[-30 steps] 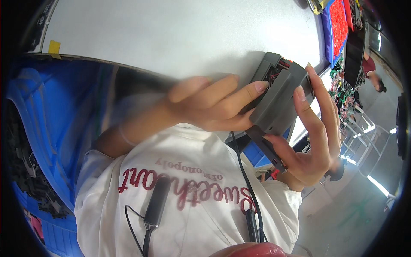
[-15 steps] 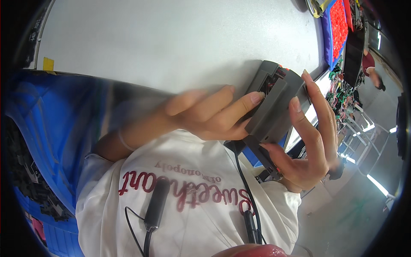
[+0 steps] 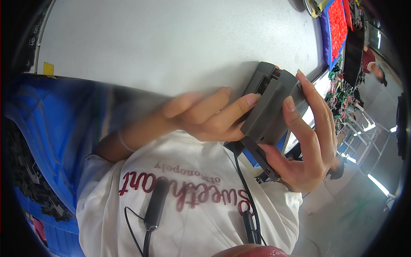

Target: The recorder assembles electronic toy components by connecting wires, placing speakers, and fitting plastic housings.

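Down from the wearer's head it peers, one fisheye view, close in on the bare left hand [image 3: 209, 115] and bare right hand [image 3: 316, 150], white fabric shirt [image 3: 188, 229] filling the bottom, smooth pale-grey table [image 3: 180, 40] up top, straight edges bowing!

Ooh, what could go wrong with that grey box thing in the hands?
The grey case is held up, tilted, so it might drop if the right hand loosens its grip. A fingertip of the left hand is right by the open slot, so it could get scraped. And the black cable hangs close by, so it might snag.
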The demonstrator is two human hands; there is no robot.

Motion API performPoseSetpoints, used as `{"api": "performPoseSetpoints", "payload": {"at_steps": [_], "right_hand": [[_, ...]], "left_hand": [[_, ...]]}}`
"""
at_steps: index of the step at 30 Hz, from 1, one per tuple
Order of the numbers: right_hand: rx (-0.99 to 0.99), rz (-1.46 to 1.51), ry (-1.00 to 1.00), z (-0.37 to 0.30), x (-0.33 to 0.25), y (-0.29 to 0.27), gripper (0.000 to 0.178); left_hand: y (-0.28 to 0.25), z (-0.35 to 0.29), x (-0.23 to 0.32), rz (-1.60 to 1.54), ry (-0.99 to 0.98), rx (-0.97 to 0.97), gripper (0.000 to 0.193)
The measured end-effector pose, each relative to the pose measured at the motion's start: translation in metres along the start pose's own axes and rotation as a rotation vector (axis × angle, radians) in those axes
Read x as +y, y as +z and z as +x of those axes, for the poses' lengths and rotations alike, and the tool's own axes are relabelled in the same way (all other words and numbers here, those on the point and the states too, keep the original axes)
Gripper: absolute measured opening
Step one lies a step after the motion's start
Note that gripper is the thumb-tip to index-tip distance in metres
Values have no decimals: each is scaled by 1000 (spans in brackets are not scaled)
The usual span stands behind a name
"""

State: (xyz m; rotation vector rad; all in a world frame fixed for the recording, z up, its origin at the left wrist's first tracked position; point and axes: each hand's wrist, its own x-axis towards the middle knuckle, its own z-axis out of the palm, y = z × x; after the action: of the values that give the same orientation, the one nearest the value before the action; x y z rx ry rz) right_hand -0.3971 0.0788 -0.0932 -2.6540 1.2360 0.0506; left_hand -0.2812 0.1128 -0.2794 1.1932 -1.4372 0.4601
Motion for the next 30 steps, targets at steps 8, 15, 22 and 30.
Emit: {"api": "performPoseSetpoints", "payload": {"at_steps": [8, 15, 22, 30], "right_hand": [[73, 80, 5, -2, 6, 5, 63], [35, 35, -13, 1, 5, 5, 64], [69, 96, 11, -4, 10, 14, 62], [80, 164, 54, -6, 10, 14, 65]], "left_hand": [[-6, -1, -9, -113, 28, 3, 14], [-3, -2, -20, -335, 120, 55, 18], [3, -2, -15, -351, 73, 103, 25], [4, -1, -15, -360, 75, 125, 30]]}}
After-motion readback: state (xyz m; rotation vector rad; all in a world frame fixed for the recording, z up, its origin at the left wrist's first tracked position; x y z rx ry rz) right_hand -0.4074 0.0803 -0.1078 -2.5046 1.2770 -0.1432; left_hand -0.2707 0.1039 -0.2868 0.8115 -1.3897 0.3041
